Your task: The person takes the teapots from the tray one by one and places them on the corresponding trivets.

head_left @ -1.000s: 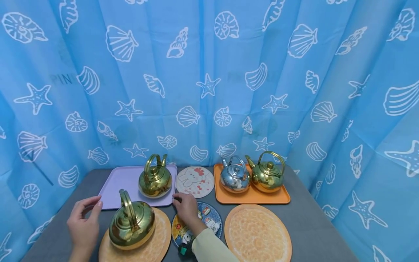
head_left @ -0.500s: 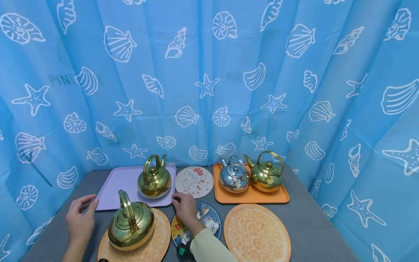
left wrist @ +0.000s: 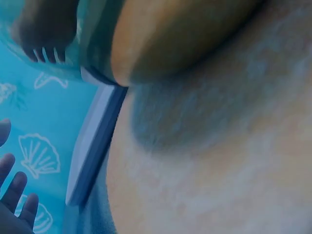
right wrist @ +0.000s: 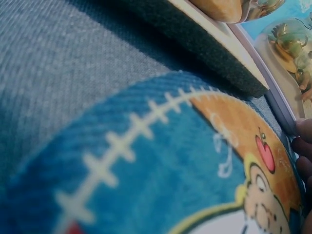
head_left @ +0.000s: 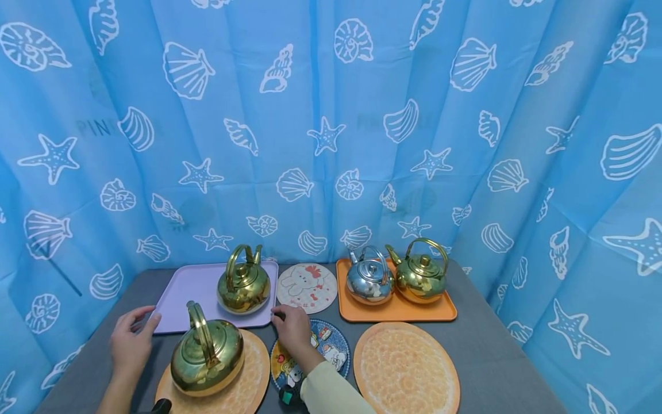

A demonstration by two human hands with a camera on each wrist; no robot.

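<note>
The lilac tray (head_left: 193, 293) lies at the back left, bearing a gold kettle (head_left: 244, 287) near its right end. My right hand (head_left: 293, 333) reaches over a round cartoon mat (head_left: 331, 345) and pinches the tray's front right corner; the right wrist view has its fingers (right wrist: 303, 127) right at the tray's rim. My left hand (head_left: 131, 345) is held by the front left corner, thumb and index apart. The left wrist view shows spread fingers (left wrist: 14, 195), with a gap between them and the tray (left wrist: 90, 146). A larger gold kettle (head_left: 207, 356) stands between my hands on an oval mat (head_left: 250, 368).
On the right, an orange tray (head_left: 362, 313) holds a silver kettle (head_left: 369, 282) and another gold kettle (head_left: 423, 279). Between the trays lies a round rabbit mat (head_left: 307, 287). A second oval mat (head_left: 405, 368) lies front right. A blue shell-print curtain (head_left: 331, 144) hangs behind the table.
My left hand has shifted slightly left, then back a little to the right. A dark piece has come into view near its wrist. My right hand and the kettles have stayed put.
</note>
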